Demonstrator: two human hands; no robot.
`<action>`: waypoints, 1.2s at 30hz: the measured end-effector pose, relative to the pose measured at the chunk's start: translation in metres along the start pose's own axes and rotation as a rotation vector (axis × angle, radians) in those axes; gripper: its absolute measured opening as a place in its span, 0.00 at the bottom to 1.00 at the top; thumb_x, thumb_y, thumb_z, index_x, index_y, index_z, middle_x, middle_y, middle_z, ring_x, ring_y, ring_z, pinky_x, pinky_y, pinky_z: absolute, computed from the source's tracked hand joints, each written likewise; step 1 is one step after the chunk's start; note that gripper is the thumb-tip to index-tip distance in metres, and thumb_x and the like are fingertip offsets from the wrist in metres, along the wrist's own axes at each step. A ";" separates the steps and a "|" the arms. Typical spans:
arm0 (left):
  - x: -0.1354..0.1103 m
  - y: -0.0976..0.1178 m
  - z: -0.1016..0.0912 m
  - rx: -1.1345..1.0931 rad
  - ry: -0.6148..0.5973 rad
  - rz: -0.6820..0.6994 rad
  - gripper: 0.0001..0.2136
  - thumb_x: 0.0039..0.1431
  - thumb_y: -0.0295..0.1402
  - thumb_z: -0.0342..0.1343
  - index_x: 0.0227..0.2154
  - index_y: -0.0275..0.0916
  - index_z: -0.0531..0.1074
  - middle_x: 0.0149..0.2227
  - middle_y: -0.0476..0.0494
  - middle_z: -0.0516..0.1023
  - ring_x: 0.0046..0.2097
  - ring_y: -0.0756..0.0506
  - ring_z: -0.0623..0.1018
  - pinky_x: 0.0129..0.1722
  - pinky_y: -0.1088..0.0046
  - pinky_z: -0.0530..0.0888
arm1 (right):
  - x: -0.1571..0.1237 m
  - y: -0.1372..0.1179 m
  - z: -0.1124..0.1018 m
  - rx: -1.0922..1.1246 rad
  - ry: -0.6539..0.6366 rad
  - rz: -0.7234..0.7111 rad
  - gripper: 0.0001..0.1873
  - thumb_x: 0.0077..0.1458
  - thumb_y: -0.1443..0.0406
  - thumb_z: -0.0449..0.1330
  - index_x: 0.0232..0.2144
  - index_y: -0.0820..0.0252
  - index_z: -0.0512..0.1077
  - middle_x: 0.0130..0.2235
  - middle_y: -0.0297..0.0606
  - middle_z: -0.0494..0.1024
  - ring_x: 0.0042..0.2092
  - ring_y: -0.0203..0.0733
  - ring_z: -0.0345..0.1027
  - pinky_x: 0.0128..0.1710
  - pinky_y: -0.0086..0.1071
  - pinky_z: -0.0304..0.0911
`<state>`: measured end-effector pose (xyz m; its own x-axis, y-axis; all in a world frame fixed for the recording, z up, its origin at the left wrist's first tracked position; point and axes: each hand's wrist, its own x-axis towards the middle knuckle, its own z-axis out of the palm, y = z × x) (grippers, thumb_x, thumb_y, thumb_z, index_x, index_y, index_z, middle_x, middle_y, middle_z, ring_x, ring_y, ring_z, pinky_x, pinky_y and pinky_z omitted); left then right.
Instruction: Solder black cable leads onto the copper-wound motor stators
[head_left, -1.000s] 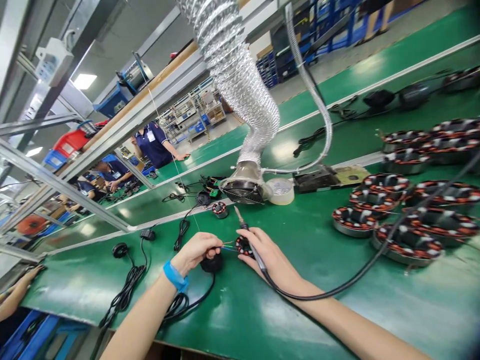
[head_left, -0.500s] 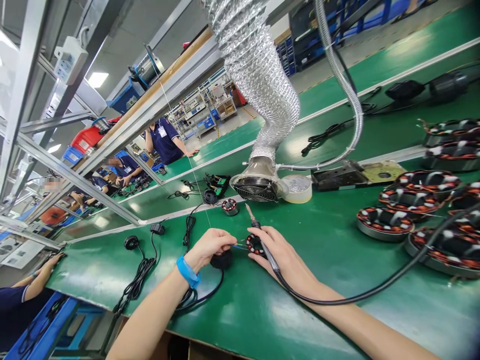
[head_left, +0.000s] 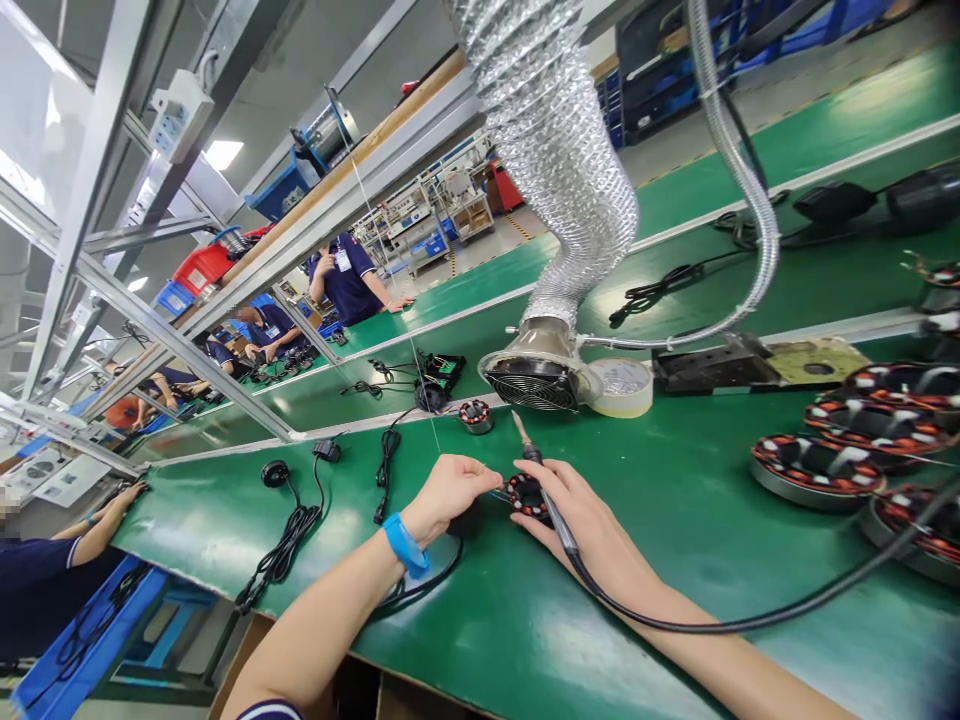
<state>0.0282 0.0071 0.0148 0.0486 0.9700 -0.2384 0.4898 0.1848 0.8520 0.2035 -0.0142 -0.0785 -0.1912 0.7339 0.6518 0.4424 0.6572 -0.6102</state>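
Note:
My left hand (head_left: 454, 492), with a blue wristband (head_left: 406, 546), pinches thin wires at the left side of a small motor stator (head_left: 527, 496). The fingers of my right hand (head_left: 581, 510) steady this stator and also hold a soldering iron (head_left: 556, 520). The iron's tip points up and away, clear of the wires. Its black cable (head_left: 697, 628) runs off to the right. Under my left hand is a dark round part with a black cable (head_left: 439, 580), mostly hidden. Another small stator (head_left: 475, 415) rests just beyond my hands.
A fume extractor (head_left: 531, 380) hangs from a silver duct beyond my hands, beside a roll of tape (head_left: 621, 387). Several large stators (head_left: 817, 468) stand at right. Coiled black cables (head_left: 289, 540) lie at left. Co-workers (head_left: 349, 280) are at the far benches and at left.
The view has shifted, so most things appear a little further right. My left fingers are closer to the small stator. The right hand keeps its hold on the soldering iron.

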 end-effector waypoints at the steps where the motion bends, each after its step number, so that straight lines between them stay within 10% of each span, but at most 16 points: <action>1: 0.003 -0.001 -0.003 0.003 0.014 -0.004 0.11 0.47 0.38 0.65 0.22 0.33 0.76 0.22 0.50 0.71 0.27 0.52 0.64 0.30 0.73 0.59 | 0.000 0.000 -0.001 -0.005 0.001 -0.001 0.25 0.61 0.65 0.58 0.59 0.51 0.60 0.50 0.45 0.69 0.49 0.50 0.71 0.46 0.41 0.72; 9: 0.046 0.002 -0.029 -0.077 0.147 -0.024 0.16 0.48 0.43 0.67 0.29 0.33 0.76 0.17 0.59 0.57 0.21 0.56 0.52 0.23 0.75 0.49 | -0.001 -0.008 -0.004 -0.092 0.059 -0.031 0.22 0.66 0.59 0.53 0.61 0.52 0.59 0.50 0.46 0.69 0.45 0.49 0.73 0.43 0.40 0.72; 18: 0.104 -0.018 -0.045 0.033 0.321 0.299 0.09 0.56 0.34 0.61 0.33 0.30 0.77 0.30 0.45 0.76 0.31 0.51 0.69 0.33 0.75 0.64 | -0.003 -0.004 -0.003 -0.094 0.095 -0.001 0.22 0.68 0.59 0.51 0.63 0.51 0.59 0.50 0.45 0.69 0.44 0.43 0.73 0.40 0.34 0.69; 31: 0.098 -0.044 -0.066 -0.132 0.418 0.286 0.13 0.56 0.40 0.63 0.33 0.32 0.78 0.30 0.45 0.75 0.31 0.50 0.69 0.34 0.73 0.67 | -0.005 0.000 -0.010 -0.020 0.088 -0.038 0.23 0.66 0.55 0.54 0.61 0.51 0.64 0.51 0.41 0.71 0.47 0.41 0.74 0.44 0.28 0.70; 36: 0.078 -0.022 -0.065 0.249 0.556 0.570 0.07 0.56 0.33 0.63 0.37 0.36 0.77 0.37 0.44 0.73 0.39 0.48 0.73 0.42 0.71 0.71 | -0.005 0.004 -0.010 -0.053 0.117 -0.054 0.23 0.65 0.56 0.55 0.60 0.54 0.65 0.50 0.43 0.72 0.47 0.43 0.74 0.43 0.30 0.71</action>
<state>-0.0353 0.0886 0.0080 -0.0577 0.8531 0.5186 0.7019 -0.3348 0.6287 0.2148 -0.0168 -0.0796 -0.1138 0.6703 0.7333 0.4806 0.6832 -0.5499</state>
